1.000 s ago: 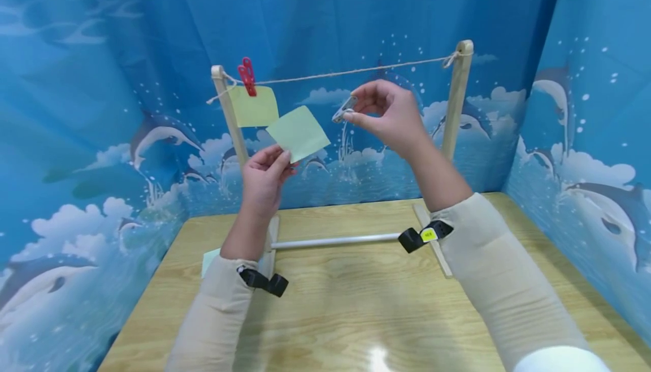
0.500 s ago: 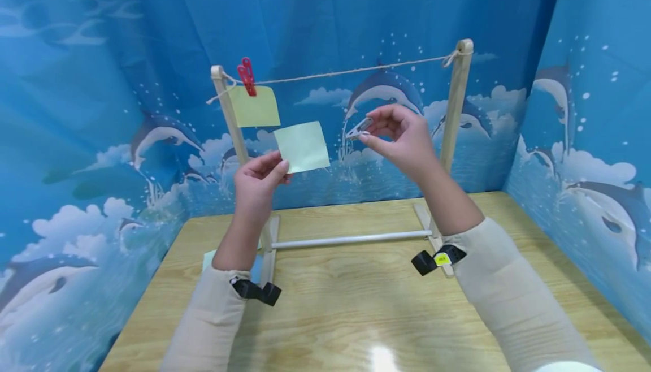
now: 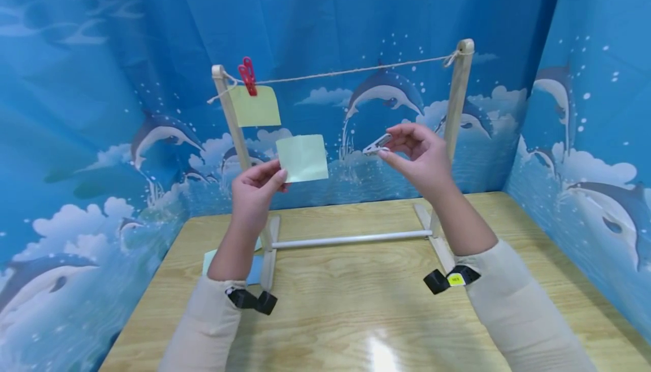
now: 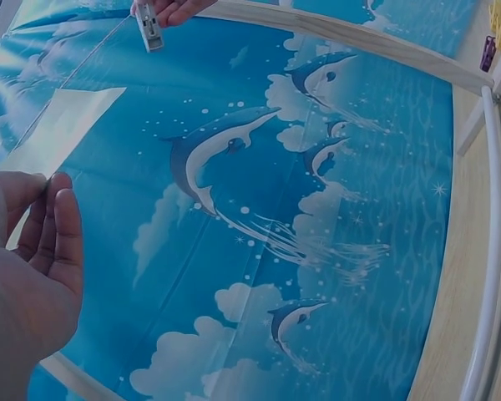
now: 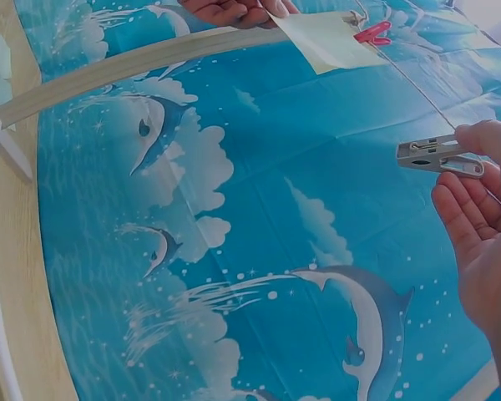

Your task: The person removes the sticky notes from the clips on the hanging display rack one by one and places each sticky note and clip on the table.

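Observation:
My left hand (image 3: 255, 194) pinches a pale green square note (image 3: 303, 158) by its lower left corner, below the string (image 3: 335, 73). A bit of red shows at those fingertips. My right hand (image 3: 423, 160) holds a grey clothespin (image 3: 377, 145) between thumb and fingers, apart from the note. In the right wrist view the clothespin (image 5: 438, 156) points away from the fingers. A red clothespin (image 3: 247, 76) fastens a yellow-green note (image 3: 256, 107) at the left end of the string.
The string runs between a left wooden post (image 3: 231, 113) and a right one (image 3: 456, 98). A white bar (image 3: 351, 239) joins their feet on the wooden table (image 3: 335, 304). Green and blue notes (image 3: 255, 270) lie by the left foot. Behind hangs a dolphin-printed curtain (image 3: 325, 16).
Both hands have moved down from the string, the right one also to the right. The green note has turned from a slant to nearly level, and the gap between it and the grey clothespin has widened.

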The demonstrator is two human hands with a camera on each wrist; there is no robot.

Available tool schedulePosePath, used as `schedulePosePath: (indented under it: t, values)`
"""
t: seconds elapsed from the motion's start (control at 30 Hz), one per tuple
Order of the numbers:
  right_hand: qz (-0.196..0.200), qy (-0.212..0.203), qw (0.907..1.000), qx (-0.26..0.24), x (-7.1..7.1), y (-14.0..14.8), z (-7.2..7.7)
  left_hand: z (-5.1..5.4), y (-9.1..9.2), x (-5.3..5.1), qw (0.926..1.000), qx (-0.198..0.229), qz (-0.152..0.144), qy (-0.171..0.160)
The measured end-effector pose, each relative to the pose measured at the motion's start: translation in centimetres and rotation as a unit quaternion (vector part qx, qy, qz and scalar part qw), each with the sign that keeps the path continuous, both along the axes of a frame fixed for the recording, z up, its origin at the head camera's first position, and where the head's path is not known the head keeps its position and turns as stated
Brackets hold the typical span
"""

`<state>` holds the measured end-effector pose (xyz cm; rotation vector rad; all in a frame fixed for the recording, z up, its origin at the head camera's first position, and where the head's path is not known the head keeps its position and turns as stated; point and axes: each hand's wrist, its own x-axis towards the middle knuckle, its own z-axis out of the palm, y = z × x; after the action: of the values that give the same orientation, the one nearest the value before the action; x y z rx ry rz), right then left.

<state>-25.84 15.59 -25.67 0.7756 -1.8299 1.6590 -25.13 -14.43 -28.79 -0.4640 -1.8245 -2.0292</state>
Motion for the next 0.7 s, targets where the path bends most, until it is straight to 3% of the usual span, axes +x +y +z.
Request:
schedulePosePath:
  t: [0.27,0.47,0.7]
  values:
    - [0.012,-0.012,0.9996,-0.022,0.7,1.4,-1.6,-0.7,-0.6,0.6,0.9997,-0.02,-0.005,-0.015]
    - [0.016,-0.033,0.9988,-0.033,1.5,2.2,-3.1,-1.5,-1.1,1.0,0.9993,-0.003,-0.019,-0.032]
    - [0.021,-0.052,0.9976,-0.04,2.0,2.9,-4.4,-2.5,-1.6,1.5,0.9996,0.001,-0.017,-0.023]
